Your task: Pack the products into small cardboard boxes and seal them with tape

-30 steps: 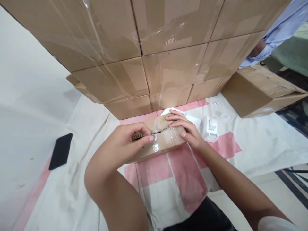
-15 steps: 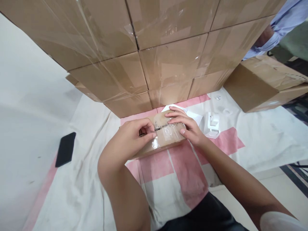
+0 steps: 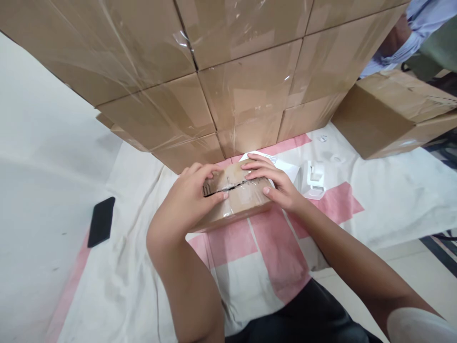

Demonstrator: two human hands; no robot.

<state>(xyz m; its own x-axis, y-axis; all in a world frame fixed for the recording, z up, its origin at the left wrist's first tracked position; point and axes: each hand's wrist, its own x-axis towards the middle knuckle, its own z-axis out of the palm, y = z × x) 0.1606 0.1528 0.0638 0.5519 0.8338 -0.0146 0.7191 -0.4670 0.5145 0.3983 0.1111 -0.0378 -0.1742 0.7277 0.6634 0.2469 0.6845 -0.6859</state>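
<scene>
A small brown cardboard box point(image 3: 246, 200) lies in front of me, with clear tape across its top. A dark, ragged gap shows along the seam between its flaps. My left hand point(image 3: 194, 190) grips the left end, its thumb on the near flap and its fingers over the far one. My right hand point(image 3: 273, 181) holds the right end, fingers laid over the far flap and thumb on the near flap. White paper point(image 3: 285, 170) with blue print lies partly behind the box. Right of my right hand stands a white tape dispenser-like object point(image 3: 314, 178).
A tall stack of taped cardboard boxes point(image 3: 246, 90) rises just behind the work. Another carton point(image 3: 385, 119) stands at the right, near a person's blue sleeve point(image 3: 396, 47). A black phone point(image 3: 101, 222) lies at the left on the pink-and-white cloth point(image 3: 135, 267), beside a pale wall.
My left fingers have opened from a pinch at the seam and now spread over the box's left end. More of the dark gap shows. My right hand stays on the right end.
</scene>
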